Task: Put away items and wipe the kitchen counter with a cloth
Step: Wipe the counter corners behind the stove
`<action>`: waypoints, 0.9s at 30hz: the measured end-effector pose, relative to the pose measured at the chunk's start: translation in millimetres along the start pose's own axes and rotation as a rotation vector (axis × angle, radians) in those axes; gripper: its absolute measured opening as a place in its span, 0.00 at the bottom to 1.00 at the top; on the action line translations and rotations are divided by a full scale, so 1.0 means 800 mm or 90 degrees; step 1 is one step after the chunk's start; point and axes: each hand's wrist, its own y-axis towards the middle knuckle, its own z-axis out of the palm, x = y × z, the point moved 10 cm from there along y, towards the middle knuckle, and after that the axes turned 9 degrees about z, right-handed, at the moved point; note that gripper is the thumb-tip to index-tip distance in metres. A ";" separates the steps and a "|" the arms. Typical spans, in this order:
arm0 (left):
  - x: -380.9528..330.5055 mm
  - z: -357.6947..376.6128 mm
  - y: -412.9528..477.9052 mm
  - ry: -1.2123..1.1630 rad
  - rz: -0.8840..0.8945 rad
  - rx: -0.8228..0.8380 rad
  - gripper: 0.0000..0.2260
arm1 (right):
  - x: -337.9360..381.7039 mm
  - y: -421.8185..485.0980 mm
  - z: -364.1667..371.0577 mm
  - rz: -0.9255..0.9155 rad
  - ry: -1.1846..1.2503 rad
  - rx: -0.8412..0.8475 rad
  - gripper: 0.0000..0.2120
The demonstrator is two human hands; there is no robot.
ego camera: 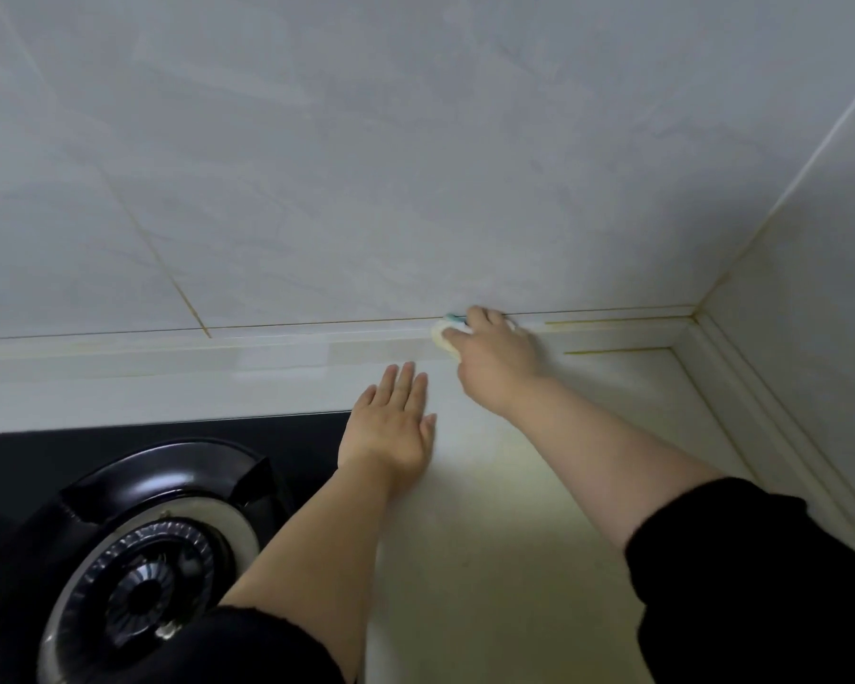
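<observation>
Right hand (pixel 494 357) covers cloth (pixel 443 338); left hand (pixel 391 427) beside

The person wears a black garment with wide sleeves. The left sleeve (pixel 267 649) ends near the elbow at the near edge, and its rim looks soft and a little fuzzy. The right sleeve (pixel 761 575), at the near right, is the same black and lies in thick folds. Both forearms, the left hand (pixel 391 427) and the right hand (pixel 494 357) are bare.

There are no words, numbers or signs to read here, not on the pale grey wall tiles (pixel 415 165), the cream counter (pixel 489 535) or the black glass stove top (pixel 21 466).
</observation>
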 end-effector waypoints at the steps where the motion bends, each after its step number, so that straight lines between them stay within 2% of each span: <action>1: -0.002 -0.001 0.000 -0.001 0.001 -0.006 0.26 | -0.004 0.000 0.004 0.001 -0.008 0.006 0.22; 4: -0.009 -0.008 0.007 0.014 0.031 -0.017 0.26 | -0.050 -0.003 0.004 0.049 -0.007 0.024 0.23; 8: -0.042 -0.016 0.026 -0.020 0.141 -0.028 0.37 | -0.130 -0.011 -0.002 0.128 0.024 0.076 0.22; 13: -0.071 -0.021 0.066 0.018 0.184 -0.019 0.42 | -0.241 -0.026 -0.004 0.249 0.000 0.082 0.20; 17: -0.095 -0.005 0.079 -0.006 0.236 -0.018 0.39 | -0.301 -0.041 -0.005 0.361 -0.046 0.095 0.19; 23: -0.092 -0.006 0.076 -0.008 0.240 -0.054 0.37 | -0.320 -0.048 0.001 0.454 -0.079 0.100 0.23; 27: -0.092 -0.003 0.077 -0.030 0.243 -0.066 0.35 | -0.321 -0.042 0.004 0.510 -0.060 0.097 0.21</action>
